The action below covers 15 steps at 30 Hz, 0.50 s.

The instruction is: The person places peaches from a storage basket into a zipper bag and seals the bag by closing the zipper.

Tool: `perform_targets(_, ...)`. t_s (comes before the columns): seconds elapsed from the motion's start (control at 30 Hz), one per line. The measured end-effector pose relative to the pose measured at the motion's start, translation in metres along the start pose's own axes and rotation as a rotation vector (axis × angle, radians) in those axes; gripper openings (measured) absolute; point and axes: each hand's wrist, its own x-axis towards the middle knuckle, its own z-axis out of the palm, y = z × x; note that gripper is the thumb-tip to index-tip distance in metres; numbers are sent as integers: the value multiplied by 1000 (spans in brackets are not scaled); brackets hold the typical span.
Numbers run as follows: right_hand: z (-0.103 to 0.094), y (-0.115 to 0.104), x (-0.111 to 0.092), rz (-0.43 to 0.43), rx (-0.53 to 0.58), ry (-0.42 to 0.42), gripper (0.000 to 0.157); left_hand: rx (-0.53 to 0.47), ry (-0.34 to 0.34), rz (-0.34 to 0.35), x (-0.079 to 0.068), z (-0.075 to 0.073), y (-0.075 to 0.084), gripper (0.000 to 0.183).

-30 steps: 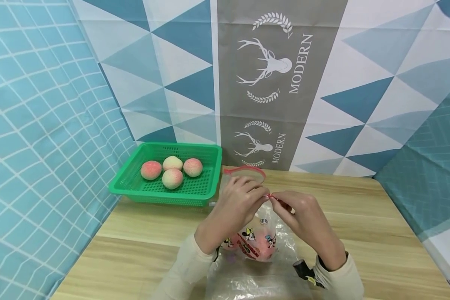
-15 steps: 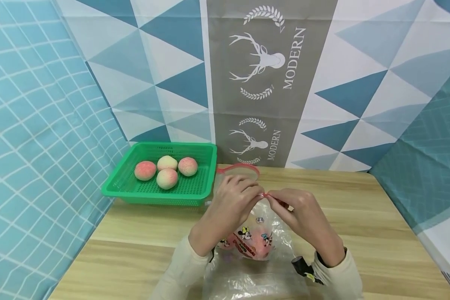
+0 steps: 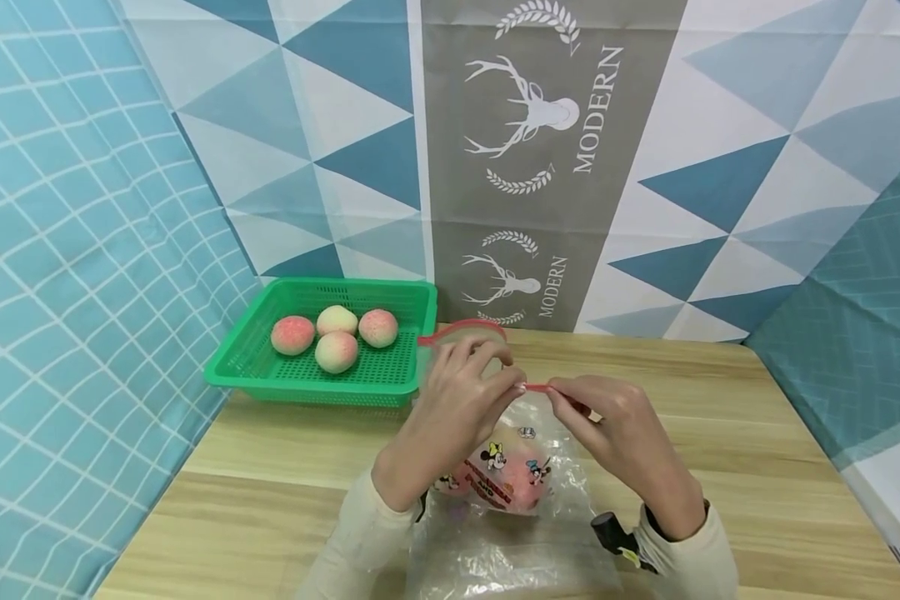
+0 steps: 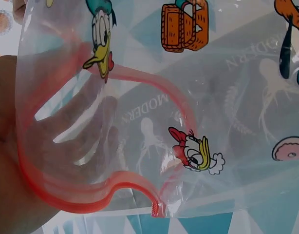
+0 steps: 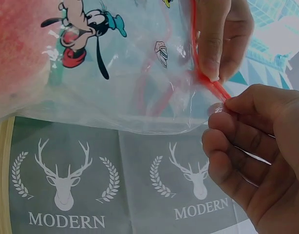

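Observation:
A clear zip bag [image 3: 527,417] with cartoon prints is held above the table, pink-and-cream peaches [image 3: 527,477] inside it. My left hand [image 3: 461,396] pinches its red zip strip [image 3: 536,387] between thumb and fingers. Just to the right, my right hand [image 3: 615,421] pinches the end of that same strip with thumb and forefinger. Between the two hands a short red length shows in the right wrist view. Through the plastic in the left wrist view, the zip strip [image 4: 66,207] bows apart around the left-hand side of the mouth, with fingers [image 4: 93,124] visible behind.
A green plastic basket [image 3: 315,387] with several peaches [image 3: 337,352] stands at the back left of the wooden table [image 3: 270,500]. Clear plastic [image 3: 495,558] lies on the table below the hands; whether it is a separate bag I cannot tell. Patterned cloth walls close in the back and sides.
My right hand has drawn slightly right, away from the left, and more of the red strip shows between them. The whole view has shifted a little; the basket and its peaches stay put.

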Motion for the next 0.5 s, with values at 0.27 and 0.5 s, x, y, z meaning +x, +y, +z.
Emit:
perform_targets(0.27, -2, 3, -1, 6, -8, 4, 19, -17, -21, -10, -2, -2, -6, 9)
perform_targets(0.5, -8, 7, -1, 24, -44, 6, 19, -20, -17, -10, -2, -1, -7, 10)
